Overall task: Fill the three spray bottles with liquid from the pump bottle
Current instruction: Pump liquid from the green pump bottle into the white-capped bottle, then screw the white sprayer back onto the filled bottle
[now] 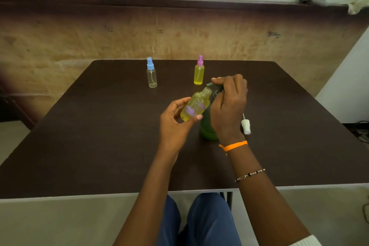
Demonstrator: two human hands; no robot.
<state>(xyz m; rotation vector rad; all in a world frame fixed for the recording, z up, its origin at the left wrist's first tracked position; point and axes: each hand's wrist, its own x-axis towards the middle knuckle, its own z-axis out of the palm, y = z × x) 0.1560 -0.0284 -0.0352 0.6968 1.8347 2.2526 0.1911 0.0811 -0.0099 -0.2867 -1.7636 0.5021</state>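
A left hand (175, 118) is gripping a tilted, uncapped spray bottle (196, 105) beneath the green pump bottle (207, 126) nozzle, the right hand (229, 104) closing over the pump.

blue-capped clear bottle (151, 75), pink-capped yellow bottle (199, 72), green pump bottle (207, 126), dark brown table (99, 126).

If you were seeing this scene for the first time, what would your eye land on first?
Probably the hands at mid-table: the left hand tilts an uncapped spray bottle of yellow liquid toward the green pump bottle, whose pump head the right hand grips. Behind stand a pink-capped yellow bottle and a blue-capped clear bottle, apparently empty. A loose white sprayer cap lies right of the pump bottle.
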